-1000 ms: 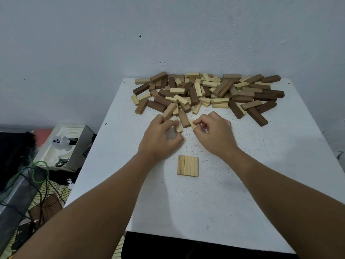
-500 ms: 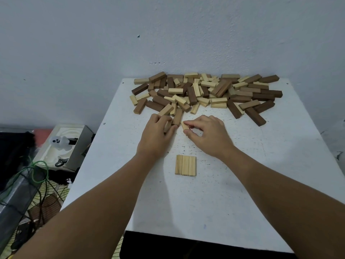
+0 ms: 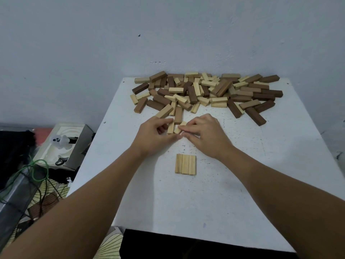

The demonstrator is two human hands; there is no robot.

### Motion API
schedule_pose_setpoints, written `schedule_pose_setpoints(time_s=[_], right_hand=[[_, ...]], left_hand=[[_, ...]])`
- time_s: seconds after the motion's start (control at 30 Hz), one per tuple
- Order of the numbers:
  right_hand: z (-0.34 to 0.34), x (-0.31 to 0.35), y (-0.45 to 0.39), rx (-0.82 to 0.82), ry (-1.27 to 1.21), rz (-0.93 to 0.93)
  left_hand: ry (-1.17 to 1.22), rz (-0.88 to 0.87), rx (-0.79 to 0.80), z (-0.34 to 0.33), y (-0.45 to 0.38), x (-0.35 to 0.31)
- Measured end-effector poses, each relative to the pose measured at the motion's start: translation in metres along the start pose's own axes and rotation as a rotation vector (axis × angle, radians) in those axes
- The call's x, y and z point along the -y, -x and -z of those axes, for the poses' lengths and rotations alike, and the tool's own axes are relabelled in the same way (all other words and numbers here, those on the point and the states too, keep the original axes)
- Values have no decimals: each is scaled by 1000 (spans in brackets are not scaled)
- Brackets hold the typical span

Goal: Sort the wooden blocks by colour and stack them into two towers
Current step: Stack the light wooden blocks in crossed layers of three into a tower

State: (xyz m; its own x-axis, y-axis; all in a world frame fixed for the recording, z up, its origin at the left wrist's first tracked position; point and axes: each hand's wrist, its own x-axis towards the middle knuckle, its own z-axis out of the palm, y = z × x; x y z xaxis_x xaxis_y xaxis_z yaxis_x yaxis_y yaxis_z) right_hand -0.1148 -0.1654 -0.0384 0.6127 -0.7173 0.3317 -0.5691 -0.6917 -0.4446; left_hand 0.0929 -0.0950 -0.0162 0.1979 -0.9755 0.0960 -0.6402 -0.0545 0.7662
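A heap of light and dark wooden blocks (image 3: pixel 207 94) lies across the far side of the white table (image 3: pixel 261 184). Three light blocks (image 3: pixel 185 164) lie side by side as a flat layer in the middle of the table. Just beyond that layer my two hands meet. My left hand (image 3: pixel 155 136) pinches a light block (image 3: pixel 170 127) between thumb and fingers. My right hand (image 3: pixel 205 135) pinches another light block (image 3: pixel 179 127) right beside it. The two blocks lie close together, almost touching, at the near edge of the heap.
The table stands against a pale wall. On the floor at the left sit a white tray (image 3: pixel 61 144) with a small white figure, a green cable (image 3: pixel 35 171) and dark clutter. A dark cloth (image 3: pixel 186 245) hangs below the table's near edge.
Both hands have drawn slightly back from the heap, each with a light block. The two blocks have come closer together. The layer of three has not moved.
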Motion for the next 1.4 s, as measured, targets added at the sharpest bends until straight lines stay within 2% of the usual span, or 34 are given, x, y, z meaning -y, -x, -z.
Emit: schedule_pose_setpoints(time_s=[0.1, 0.27, 0.43, 0.53, 0.67, 0.83, 0.9, 1.0, 1.2, 1.4], right_hand=[[-1, -1, 1, -6, -12, 11], [0, -1, 0, -33, -54, -71], [1, 2, 1, -90, 138, -251], [0, 5, 0, -40, 230, -367], [-2, 6, -5, 33, 279, -409], [0, 7, -2, -136, 201, -432], [0, 4, 1, -171, 182, -419], [-1, 2, 3, -124, 223, -350], [1, -2, 7, -159, 127, -380], [17, -17, 28, -139, 33, -361]], left_hand=[[-3, -48, -82, -5, 3, 3], [-39, -77, -123, -11, 3, 2], [-68, -71, -133, -11, 6, -2], [-47, -110, -154, -10, 10, -2], [-115, -167, -55, -11, 8, 3], [-183, -208, -4, -14, 5, 6], [-197, -195, 25, -11, 5, 4], [-228, -144, 100, -6, 0, -4], [-332, -77, 314, 2, -20, -42], [-266, 16, 325, -22, -21, -57]])
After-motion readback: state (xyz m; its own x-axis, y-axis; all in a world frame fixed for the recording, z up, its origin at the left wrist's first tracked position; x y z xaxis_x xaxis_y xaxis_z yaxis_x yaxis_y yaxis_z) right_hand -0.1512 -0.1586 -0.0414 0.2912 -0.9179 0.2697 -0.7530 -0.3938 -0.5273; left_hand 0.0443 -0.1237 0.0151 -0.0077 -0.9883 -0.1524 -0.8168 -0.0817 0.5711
